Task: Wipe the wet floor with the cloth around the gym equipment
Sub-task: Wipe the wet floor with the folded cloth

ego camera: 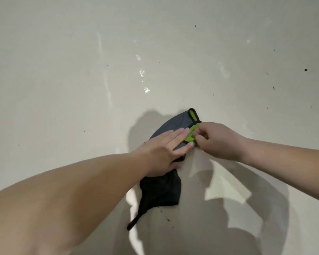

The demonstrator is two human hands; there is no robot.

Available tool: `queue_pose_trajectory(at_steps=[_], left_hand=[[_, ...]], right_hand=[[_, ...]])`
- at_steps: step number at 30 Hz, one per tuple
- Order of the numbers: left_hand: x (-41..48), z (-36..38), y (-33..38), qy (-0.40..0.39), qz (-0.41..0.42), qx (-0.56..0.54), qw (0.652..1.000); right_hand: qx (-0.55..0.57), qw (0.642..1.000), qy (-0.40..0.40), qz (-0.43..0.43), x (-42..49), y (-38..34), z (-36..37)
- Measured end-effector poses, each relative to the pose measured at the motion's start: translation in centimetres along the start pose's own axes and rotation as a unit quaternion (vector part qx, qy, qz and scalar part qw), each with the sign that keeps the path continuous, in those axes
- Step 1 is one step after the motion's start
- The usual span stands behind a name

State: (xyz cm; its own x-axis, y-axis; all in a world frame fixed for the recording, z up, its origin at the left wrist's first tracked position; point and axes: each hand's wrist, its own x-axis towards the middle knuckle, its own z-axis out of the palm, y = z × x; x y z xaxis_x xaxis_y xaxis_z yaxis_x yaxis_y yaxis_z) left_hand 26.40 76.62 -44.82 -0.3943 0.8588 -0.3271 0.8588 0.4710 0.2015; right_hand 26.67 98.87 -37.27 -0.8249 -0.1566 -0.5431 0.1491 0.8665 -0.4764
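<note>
The grey cloth (170,126) lay flat on the pale floor (63,80), its darker, bunched end trailing toward the camera and ending in a thin black strap. The left hand (166,150) rested palm-down on the middle of the cloth, fingers straight and together, pointing toward the cloth's right edge, the bare forearm stretching back to the lower left. The right hand (217,140) came in from the right with the wrist bent, its fingers curled and pinched on the lime-green trim (191,135) at the cloth's right edge, just beside the left fingertips; how firmly it gripped was hard to judge. Beyond the cloth's far end, small shiny wet patches (146,90) glinted on the floor. Dark specks dotted the floor to the cloth's right, and the arms' shadows fell near its darker end.
</note>
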Motion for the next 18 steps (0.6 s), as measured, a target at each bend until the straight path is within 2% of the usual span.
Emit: queue_pose_trajectory(at_steps=[2, 5, 7, 11, 18], left_hand=[[-1.6, -1.3, -4.3, -0.036, -0.030, -0.016, 0.999], [-4.5, -4.1, -12.0, -0.178, -0.079, 0.008, 0.981], [-7.3, -5.4, -16.1, -0.216, -0.116, -0.008, 0.969], [-15.3, -4.4, -23.7, -0.201, -0.223, -0.086, 0.950], [-24.7, -2.7, -31.9, -0.090, -0.426, -0.145, 0.888]], right_hand=[[-0.034, 0.999, -0.026, 0.004, 1.7, -3.3, -1.7], [-0.045, 0.998, -0.032, 0.009, 5.4, -10.4, -3.7], [-0.030, 0.999, -0.031, 0.028, 7.3, -15.2, -4.3], [-0.021, 0.998, -0.038, 0.047, 11.1, -24.3, -2.9], [-0.089, 0.984, -0.131, 0.086, 14.7, -35.3, 1.7]])
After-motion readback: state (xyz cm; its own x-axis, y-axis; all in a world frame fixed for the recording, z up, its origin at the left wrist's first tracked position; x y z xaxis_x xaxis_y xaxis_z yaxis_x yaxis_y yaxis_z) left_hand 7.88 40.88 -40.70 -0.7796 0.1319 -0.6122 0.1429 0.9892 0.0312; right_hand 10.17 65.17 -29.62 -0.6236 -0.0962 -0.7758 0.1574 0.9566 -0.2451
